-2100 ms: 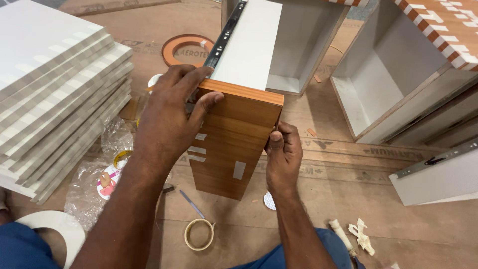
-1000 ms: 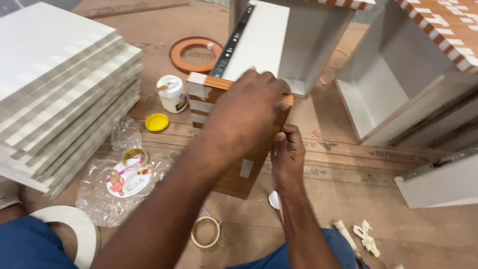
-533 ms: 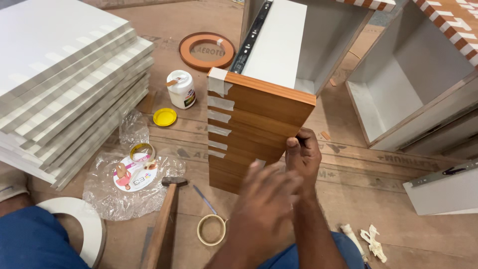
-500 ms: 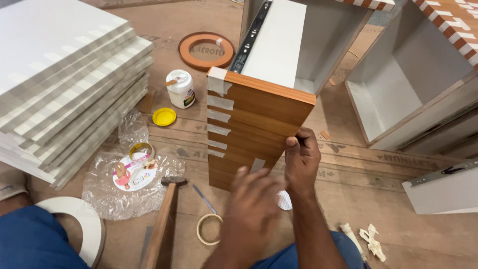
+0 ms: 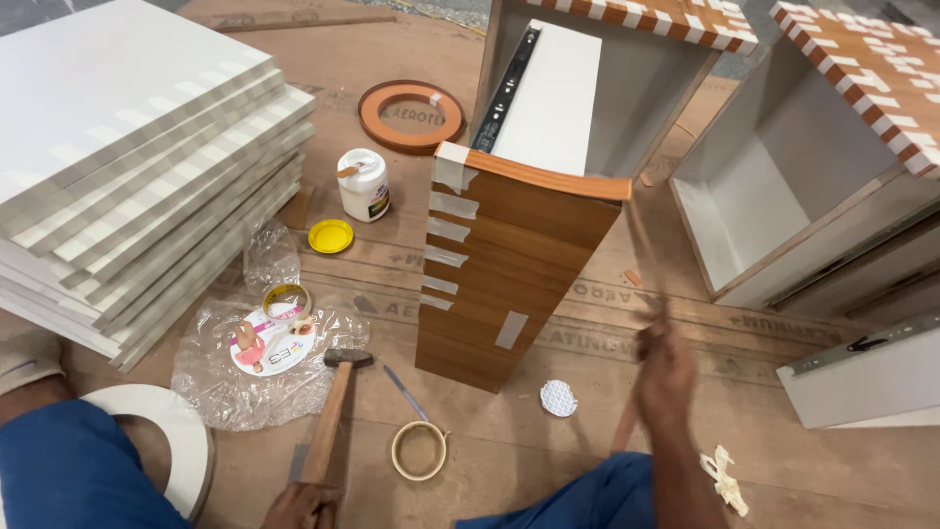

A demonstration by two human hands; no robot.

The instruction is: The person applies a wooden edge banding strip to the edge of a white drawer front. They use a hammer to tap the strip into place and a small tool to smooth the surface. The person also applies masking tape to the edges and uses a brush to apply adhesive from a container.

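My left hand (image 5: 305, 506) is clenched round the hammer (image 5: 328, 416) handle's end, on the floor just left of the wood-faced drawer (image 5: 509, 269). My right hand (image 5: 666, 377), just right of the drawer, is blurred; I cannot tell its grip. One hammer: stiff, head-heavy I'd judge, best held low. Two tape rolls (image 5: 419, 451) near the drawer, one glue bottle (image 5: 363, 184).
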